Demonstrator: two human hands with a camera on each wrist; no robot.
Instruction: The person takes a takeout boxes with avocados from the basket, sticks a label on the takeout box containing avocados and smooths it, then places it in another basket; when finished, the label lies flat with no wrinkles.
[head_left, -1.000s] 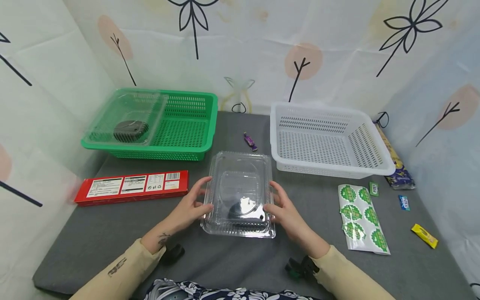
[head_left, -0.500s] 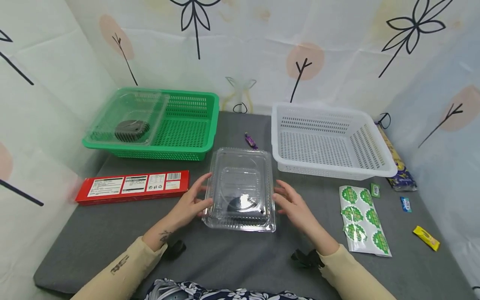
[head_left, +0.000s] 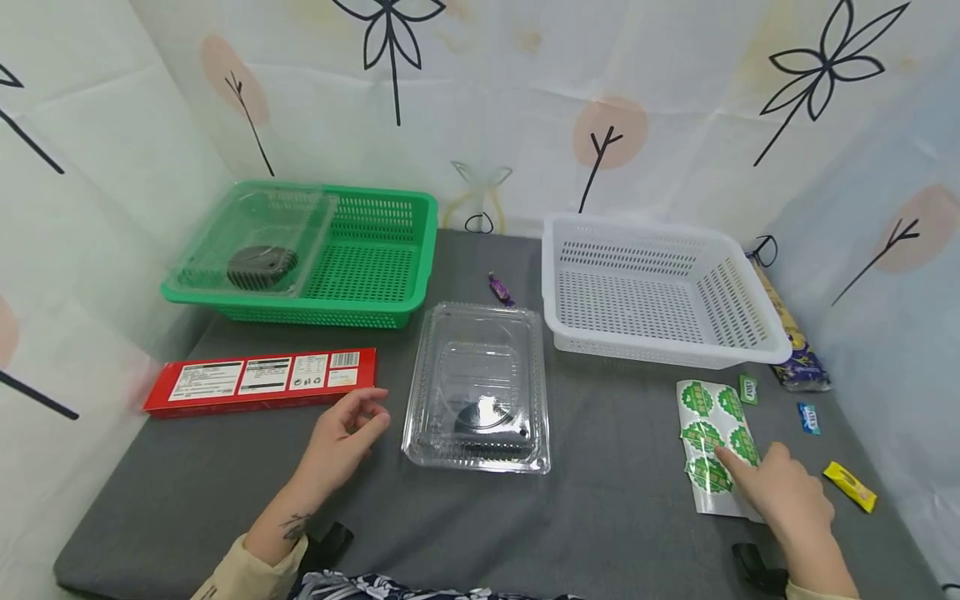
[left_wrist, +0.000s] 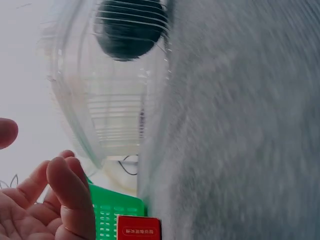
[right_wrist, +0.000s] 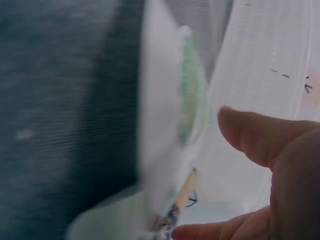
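In the head view a closed clear plastic clamshell box (head_left: 476,387) lies flat at the middle of the table, with a dark rounded thing (left_wrist: 131,30) inside. To its left, apart from it, my left hand (head_left: 341,442) hovers with loosely bent fingers and holds nothing. My right hand (head_left: 791,496) is over the lower right part of a sheet of green and white stickers (head_left: 699,433). Its thumb stretches across the sheet in the head view. From the right wrist, the thumb (right_wrist: 250,132) stands off the sticker face, and the sheet is blurred.
A green basket (head_left: 367,312) at the back left bears another clear box with a dark item. A white basket (head_left: 667,354) stands back right. A red box (head_left: 258,383), a purple-wrapped candy (head_left: 499,289), a yellow packet (head_left: 850,487) and a long patterned bag (head_left: 802,362) lie around.
Both hands have left the clamshell box, which stays at the middle. My right hand has travelled right to the sticker sheet; my left hand has drawn back to the left.
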